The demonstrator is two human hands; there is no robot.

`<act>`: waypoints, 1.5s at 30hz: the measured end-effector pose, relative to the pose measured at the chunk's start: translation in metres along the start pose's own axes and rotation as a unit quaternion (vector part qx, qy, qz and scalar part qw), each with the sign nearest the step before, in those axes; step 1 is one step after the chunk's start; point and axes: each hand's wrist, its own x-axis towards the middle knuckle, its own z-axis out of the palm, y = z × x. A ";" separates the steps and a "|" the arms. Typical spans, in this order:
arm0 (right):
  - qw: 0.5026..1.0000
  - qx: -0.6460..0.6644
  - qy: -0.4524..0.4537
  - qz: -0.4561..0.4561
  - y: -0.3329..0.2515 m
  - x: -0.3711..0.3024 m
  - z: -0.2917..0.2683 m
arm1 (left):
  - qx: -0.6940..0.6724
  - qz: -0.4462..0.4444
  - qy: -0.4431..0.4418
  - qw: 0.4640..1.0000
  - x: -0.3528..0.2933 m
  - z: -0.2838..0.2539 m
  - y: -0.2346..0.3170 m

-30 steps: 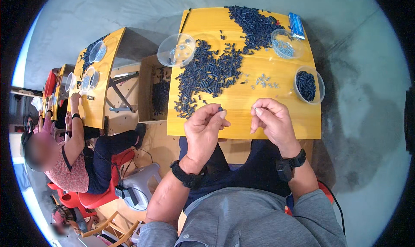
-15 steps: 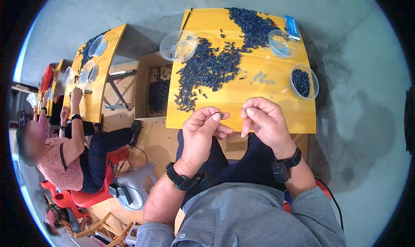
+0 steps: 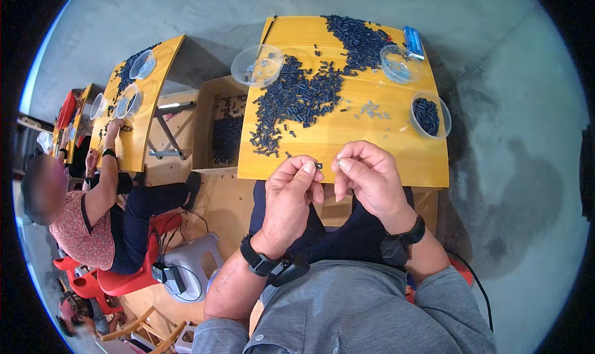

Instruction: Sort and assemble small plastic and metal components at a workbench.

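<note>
Just over the near edge of the yellow table [image 3: 384, 162], my left hand [image 3: 290, 187] pinches a small black cylindrical piece [image 3: 319, 166] between thumb and forefinger. Facing it, my right hand [image 3: 370, 179] pinches a tiny light-coloured metal piece [image 3: 339, 161], too small to name exactly. The two pieces are close but apart. A large pile of similar black pieces [image 3: 297, 94] covers the table's left and middle. Beyond my right hand lies a scatter of small silvery pieces [image 3: 372, 110].
A clear tub of black pieces [image 3: 447, 122] stands at the table's right edge. Further back are a clear tub of small metal parts [image 3: 384, 66], a blue box [image 3: 413, 42] and another clear tub [image 3: 237, 75]. Left, a cardboard box [image 3: 201, 125] and a person [image 3: 93, 224] at another table.
My right hand has moved left, toward my left hand, narrowing the gap between them. The black piece now sticks out further from my left fingertips. The view has shifted slightly.
</note>
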 end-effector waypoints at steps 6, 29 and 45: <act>0.997 -0.078 0.019 -0.018 0.006 -0.005 0.005 | -0.034 -0.017 -0.022 0.999 -0.003 0.004 0.001; 0.974 -0.216 0.011 -0.074 0.005 -0.008 0.004 | 0.051 -0.038 -0.041 0.997 -0.004 0.001 0.004; 0.930 -0.337 -0.041 -0.137 -0.004 0.000 0.003 | 0.260 -0.055 -0.094 0.959 0.007 -0.005 0.022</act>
